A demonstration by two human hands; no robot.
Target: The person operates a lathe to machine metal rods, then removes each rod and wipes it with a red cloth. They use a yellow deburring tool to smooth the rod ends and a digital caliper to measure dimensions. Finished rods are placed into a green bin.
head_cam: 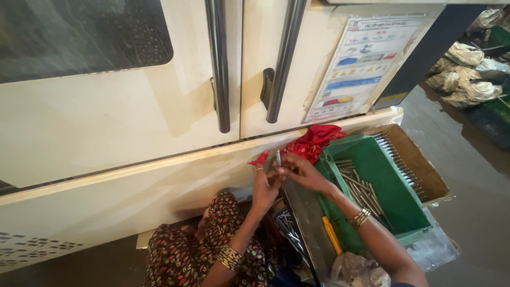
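My left hand [264, 187] and my right hand [300, 171] meet in front of me, just below the cream machine's ledge. Together they pinch a short metal rod [278, 158] that stands upright between the fingers. A ring sits on a left finger, and gold bangles circle both wrists. To the right of my hands stands a green plastic bin [396, 204] holding several metal rods [357, 186]. A red cloth [314, 140] lies on the ledge behind the bin. My patterned clothing fills the lower middle.
A cream machine with two sliding doors and dark bar handles [220, 64] fills the upper view; a poster [362, 64] hangs on the right door. A cardboard box [419, 170] with rods sits beyond the bin. A yellow-handled tool [332, 234] lies below. Filled sacks [467, 74] are piled far right.
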